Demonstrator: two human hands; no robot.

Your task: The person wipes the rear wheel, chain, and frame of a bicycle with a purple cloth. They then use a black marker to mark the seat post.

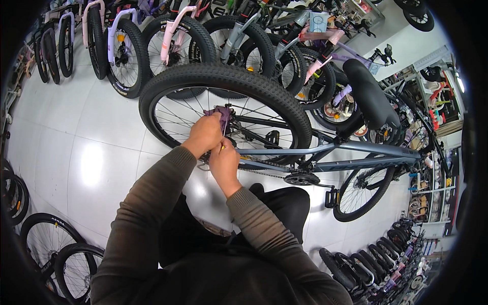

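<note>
A grey-blue bicycle [356, 148] stands in front of me, its rear wheel [300, 114] close to my hands. Over the hub area, my left hand [204, 133] is closed on a bunched purple cloth [223, 116]. Just below it, my right hand [224, 158] has its fingers pinched together near the rear end of the frame. A small yellow bit and a thin light-coloured piece show at those fingertips, too small to name. My fingers hide part of the hub and the rear gears. The chain [264, 174] runs rightward to the crankset [302, 179].
The black saddle [368, 94] juts up at the right, with a pedal [332, 198] lower down. Several bicycles line the far side, among them one with a pink fork [172, 38]. Loose wheels [51, 234] stand at lower left. Shelves [432, 195] hold parts at right.
</note>
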